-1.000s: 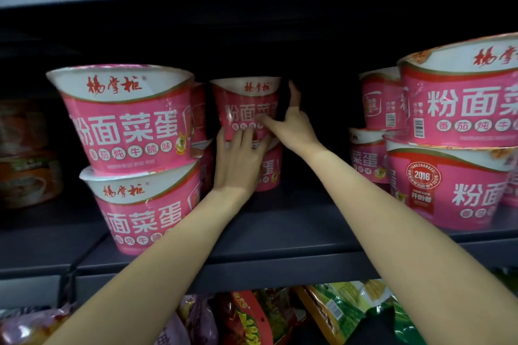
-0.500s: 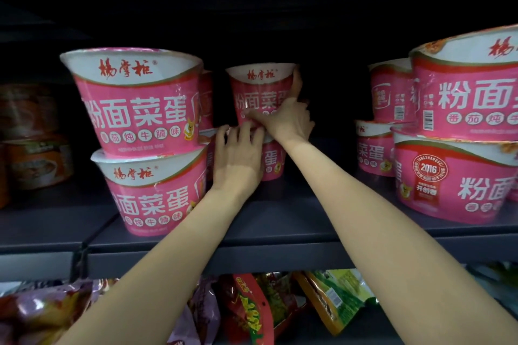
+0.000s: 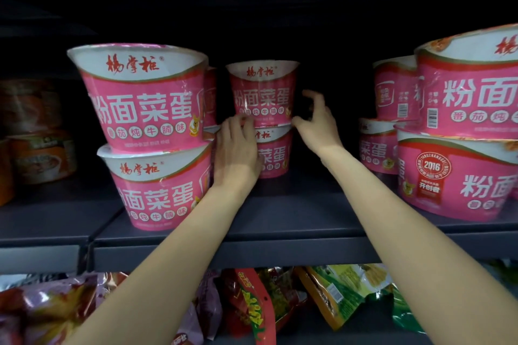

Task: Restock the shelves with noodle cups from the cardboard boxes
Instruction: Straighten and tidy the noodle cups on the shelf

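Deep on the grey shelf (image 3: 280,221) stand two stacked pink noodle cups: an upper cup (image 3: 263,92) on a lower cup (image 3: 273,154). My left hand (image 3: 236,154) lies flat against the left side of the lower cup, fingertips reaching the upper cup's base. Just right of the upper cup hovers my right hand (image 3: 315,123), fingers loosely curved and apart from it, holding nothing. No cardboard box is in view.
A stack of two pink cups (image 3: 145,131) stands at the front left, another stack (image 3: 465,126) at the front right with more cups (image 3: 389,115) behind. Orange-labelled cups (image 3: 36,131) sit far left. Snack bags (image 3: 252,305) fill the shelf below.
My right hand has let go of the upper cup and drawn back to its right. The left hand stays against the stack. The view has shifted slightly.
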The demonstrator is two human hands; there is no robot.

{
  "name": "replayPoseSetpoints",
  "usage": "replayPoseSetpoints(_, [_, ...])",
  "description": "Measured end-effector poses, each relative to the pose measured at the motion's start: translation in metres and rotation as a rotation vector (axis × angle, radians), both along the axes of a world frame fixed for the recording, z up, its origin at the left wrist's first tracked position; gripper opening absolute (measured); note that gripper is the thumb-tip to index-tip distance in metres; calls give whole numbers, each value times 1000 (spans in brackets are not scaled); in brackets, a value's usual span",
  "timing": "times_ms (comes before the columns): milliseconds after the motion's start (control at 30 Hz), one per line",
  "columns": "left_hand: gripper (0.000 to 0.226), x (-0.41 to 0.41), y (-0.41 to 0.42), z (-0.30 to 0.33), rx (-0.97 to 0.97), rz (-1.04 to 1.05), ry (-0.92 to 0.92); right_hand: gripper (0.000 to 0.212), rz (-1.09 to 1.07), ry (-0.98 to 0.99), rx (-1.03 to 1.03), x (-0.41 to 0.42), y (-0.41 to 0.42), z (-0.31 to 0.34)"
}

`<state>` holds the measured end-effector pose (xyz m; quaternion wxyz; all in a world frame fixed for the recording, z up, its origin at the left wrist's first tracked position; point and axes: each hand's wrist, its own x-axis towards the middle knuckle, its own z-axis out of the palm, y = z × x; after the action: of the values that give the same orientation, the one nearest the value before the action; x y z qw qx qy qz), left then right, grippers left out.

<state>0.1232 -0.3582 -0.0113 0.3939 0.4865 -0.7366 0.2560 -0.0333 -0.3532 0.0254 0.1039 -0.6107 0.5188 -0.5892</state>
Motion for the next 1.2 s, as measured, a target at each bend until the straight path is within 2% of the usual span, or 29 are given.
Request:
replayPoseSetpoints(100, [76,-2,-5,-1,122,56,-2,55,31,182,43,0,5,-6])
replayPoseSetpoints(200, [71,-3,-7,-2,61,74,-22,58,65,194,33,2,7,-10])
replayPoseSetpoints(400, [77,-2,-19,-4,-123,130,-40,59,-25,240,1,10,1,-9])
replayPoseSetpoints(567, [77,-4,-8,-2,-23,178,-71,63,-70,332,43,12,12,-8])
replayPoseSetpoints(667, [74,-8,13,9,20,51,-81,55,-106,419,-40,6,52,-8])
replayPoseSetpoints(733, [63,-15,32,16,-145,-109,-78,41,-169,489,-174,-6,92,-12])
replayPoseSetpoints(800, [46,-29,55,19,-270,-313,-35,27,-323,585,-358,-22,136,-17])
replayPoseSetpoints(833, [40,-40,69,21,-246,-427,10,23,-433,618,-452,-33,159,-21])
replayPoseSetpoints(900, [37,-67,99,24,-55,-653,181,19,-646,599,-576,-57,194,-31])
replayPoseSetpoints(967, [48,-98,115,24,271,-829,339,22,-772,445,-549,-85,213,-35])
replayPoseSetpoints(1000, [59,-114,115,22,427,-874,380,28,-788,342,-467,-100,215,-37])
replayPoseSetpoints(1033, [74,-129,114,20,542,-904,406,38,-754,240,-346,-114,213,-37])
replayPoseSetpoints(1100, [98,-151,115,15,699,-956,476,62,-552,24,-113,-135,207,-37])
replayPoseSetpoints(1133, [105,-159,115,11,746,-975,533,71,-436,-69,-58,-140,202,-36])
replayPoseSetpoints(1200, [107,-166,118,6,791,-971,582,78,-319,-132,-30,-143,197,-37])
